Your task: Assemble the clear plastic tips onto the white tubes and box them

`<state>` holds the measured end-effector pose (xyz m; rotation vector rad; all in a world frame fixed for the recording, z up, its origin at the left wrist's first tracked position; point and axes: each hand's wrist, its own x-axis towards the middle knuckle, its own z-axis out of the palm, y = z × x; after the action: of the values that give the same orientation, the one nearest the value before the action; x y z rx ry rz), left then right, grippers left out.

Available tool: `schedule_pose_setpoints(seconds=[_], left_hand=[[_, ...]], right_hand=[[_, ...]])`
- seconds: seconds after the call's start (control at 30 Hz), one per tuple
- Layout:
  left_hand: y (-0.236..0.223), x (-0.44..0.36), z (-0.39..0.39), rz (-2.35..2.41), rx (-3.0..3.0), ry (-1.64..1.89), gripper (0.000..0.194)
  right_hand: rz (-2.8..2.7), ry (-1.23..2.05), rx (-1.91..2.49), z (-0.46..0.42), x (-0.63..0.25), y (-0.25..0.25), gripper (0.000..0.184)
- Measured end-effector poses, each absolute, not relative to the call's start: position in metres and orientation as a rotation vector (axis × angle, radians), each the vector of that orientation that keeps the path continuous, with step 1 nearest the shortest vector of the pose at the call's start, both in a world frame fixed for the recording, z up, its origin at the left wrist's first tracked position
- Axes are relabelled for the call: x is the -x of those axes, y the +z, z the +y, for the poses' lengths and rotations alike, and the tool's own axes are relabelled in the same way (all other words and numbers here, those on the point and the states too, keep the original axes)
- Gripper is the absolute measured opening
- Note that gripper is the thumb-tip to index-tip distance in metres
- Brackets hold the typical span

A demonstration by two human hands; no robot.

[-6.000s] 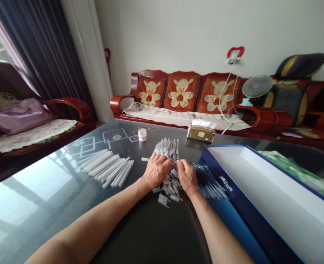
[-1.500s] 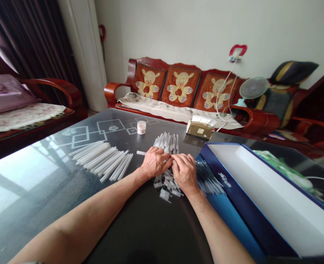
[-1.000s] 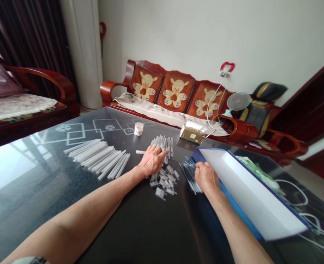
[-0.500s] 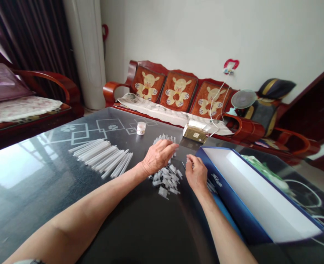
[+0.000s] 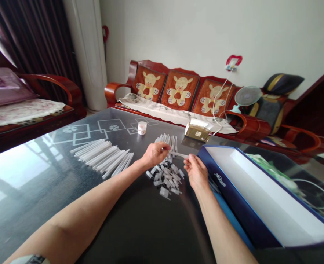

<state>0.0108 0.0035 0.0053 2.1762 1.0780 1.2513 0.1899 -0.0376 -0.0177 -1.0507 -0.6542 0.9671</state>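
Note:
Between my hands a slim whitish tube [image 5: 178,154], like a pen barrel, lies nearly level above the table. My left hand [image 5: 156,153] is closed in a pinch at its left end. At its right end my right hand [image 5: 196,169] grips it between thumb and fingers. Below them is a loose pile of small translucent caps [image 5: 168,178] with clips, some dark bits among them. Just behind, a row of thin clear sticks [image 5: 167,138] is partly covered by my left hand. Left of my hands, many long white tubes [image 5: 102,157] lie side by side.
A long blue box [image 5: 261,190] with a white inside stands open on the right of the dark glossy table [image 5: 139,227]. Farther back are a small white cup [image 5: 142,128] and a tissue box [image 5: 198,131]. A green-and-white bag [image 5: 272,170] and a white cable lie beyond the box.
My left hand has drawn back slightly from over the sticks and turned into a pinch. The whitish tube now shows stretched between both hands. My right hand has barely shifted.

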Motion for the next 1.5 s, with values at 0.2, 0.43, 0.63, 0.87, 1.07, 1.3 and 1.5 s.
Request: schedule_pose_setpoints(seconds=[0.2, 0.43, 0.63, 0.87, 1.07, 1.3, 1.5], left_hand=[[0.007, -0.013, -0.01, 1.238, -2.974, 0.779, 0.025], [-0.001, -0.018, -0.011, 1.3, -2.885, 0.821, 0.03], [-0.007, -0.022, -0.011, 1.335, -2.895, 0.928, 0.025], [-0.012, -0.024, -0.007, 1.255, -2.775, 1.004, 0.029], [-0.004, -0.023, -0.003, 1.097, -2.275, 1.026, 0.024], [0.008, -0.023, -0.003, 0.945, -1.555, 0.709, 0.034], [0.01, -0.033, -0.019, 1.322, -2.259, 1.069, 0.014]], right_hand=[[-0.784, 0.931, 1.097, -0.038, -0.177, -0.024, 0.038], [-0.766, 1.041, 1.015, -0.038, -0.164, -0.021, 0.043], [-0.716, 1.105, 1.058, -0.036, -0.163, -0.021, 0.039], [-0.708, 1.133, 0.988, -0.031, -0.168, -0.025, 0.035], [-0.78, 1.123, 0.913, -0.032, -0.172, -0.021, 0.034], [-0.842, 1.173, 0.834, -0.036, -0.173, -0.016, 0.031], [-0.728, 1.213, 0.831, -0.035, -0.165, -0.015, 0.029]])
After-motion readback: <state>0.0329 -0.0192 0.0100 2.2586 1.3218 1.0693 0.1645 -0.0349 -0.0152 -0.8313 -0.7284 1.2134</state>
